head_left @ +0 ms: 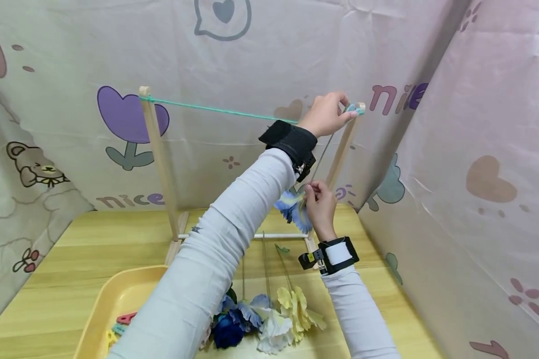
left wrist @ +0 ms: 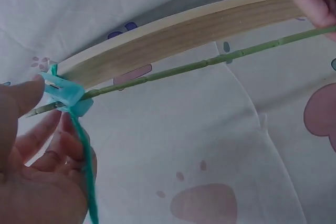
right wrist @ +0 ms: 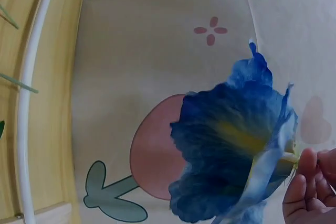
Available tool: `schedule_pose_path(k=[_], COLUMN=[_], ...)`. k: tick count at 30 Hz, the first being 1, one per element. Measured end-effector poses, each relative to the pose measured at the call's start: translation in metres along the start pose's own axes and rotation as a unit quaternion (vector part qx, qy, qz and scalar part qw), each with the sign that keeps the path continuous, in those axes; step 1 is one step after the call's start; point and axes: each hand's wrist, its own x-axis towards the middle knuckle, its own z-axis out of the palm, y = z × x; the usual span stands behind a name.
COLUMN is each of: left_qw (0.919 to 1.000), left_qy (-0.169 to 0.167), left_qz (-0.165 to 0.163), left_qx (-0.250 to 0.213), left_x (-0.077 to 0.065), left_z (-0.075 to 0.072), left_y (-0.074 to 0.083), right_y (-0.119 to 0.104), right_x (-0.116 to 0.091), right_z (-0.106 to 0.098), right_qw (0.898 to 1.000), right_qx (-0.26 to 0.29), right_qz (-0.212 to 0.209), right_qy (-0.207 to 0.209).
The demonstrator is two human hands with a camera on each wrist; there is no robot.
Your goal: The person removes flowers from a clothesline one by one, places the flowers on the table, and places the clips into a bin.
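My left hand [head_left: 325,114] is at the top of the right wooden post, its thumb and fingers on a light-blue clothes peg [left wrist: 65,90]. The peg sits over the teal string [head_left: 220,110] and the tip of a green flower stem [left wrist: 184,69]. That stem slants down to my right hand [head_left: 322,207], which pinches it just behind the bloom. The blue artificial flower [right wrist: 231,140] hangs head down, with yellow at its centre. In the left wrist view, part of the right hand shows at the upper right edge.
The string runs between two wooden posts [head_left: 159,159] joined low down by a white rod [head_left: 283,236]. Several artificial flowers lie in front, among them a white one [head_left: 274,331] and a yellow one [head_left: 298,311]. A yellow tray [head_left: 117,281] holds coloured pegs [head_left: 126,318]; the left forearm partly covers it.
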Motion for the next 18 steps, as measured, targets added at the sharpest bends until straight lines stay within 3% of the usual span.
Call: schedule_pose_path(k=[6,11,14,18], left_qw=[0.9997,0.999,0.9968,0.9924], left_qy=[0.013,0.018,0.045,0.102], left_qz=[0.014,0.007,0.013,0.022], left_qx=[0.015,0.04,0.064,0.065], left_x=[-0.002,-0.006,-0.007,-0.007], left_z=[0.001,-0.001,-0.003,-0.007], left_y=[0.003,0.006,0.005,0.003], right_y=[0.0,0.002,0.003,0.003], right_x=[-0.001,-0.004,-0.008,-0.015], right_z=[-0.004,-0.005,-0.007,-0.013], right_qw=[0.999,0.998,0.998,0.997], right_qx=[-0.028,-0.045,-0.051,-0.061], right_qz=[-0.019,-0.032,-0.037,-0.036], right_qy=[-0.001,-0.001,-0.007,-0.019])
